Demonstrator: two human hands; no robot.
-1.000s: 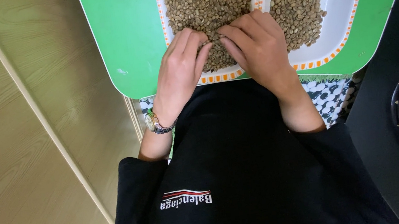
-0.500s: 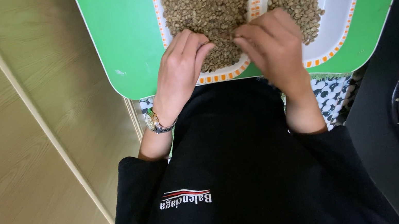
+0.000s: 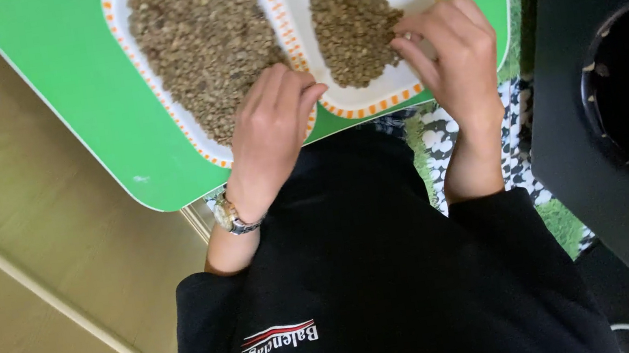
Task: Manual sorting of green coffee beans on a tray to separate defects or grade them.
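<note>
Nearest the green tray's [image 3: 73,95] front edge: left hand [image 3: 269,130] resting fingers-down on the big bean pile [image 3: 201,41], grip loose, nothing pinched. Just beyond, right hand [image 3: 455,54] hovering beside the smaller bean pile [image 3: 351,20], fingertips pinched narrow — holding a bean? Can't tell.

Left hand [image 3: 271,129] flat, right hand [image 3: 454,46] pinching

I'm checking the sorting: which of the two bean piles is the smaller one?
The right-hand pile, beside the right hand; white tray shows around it, while the left pile fills its compartment.
</note>
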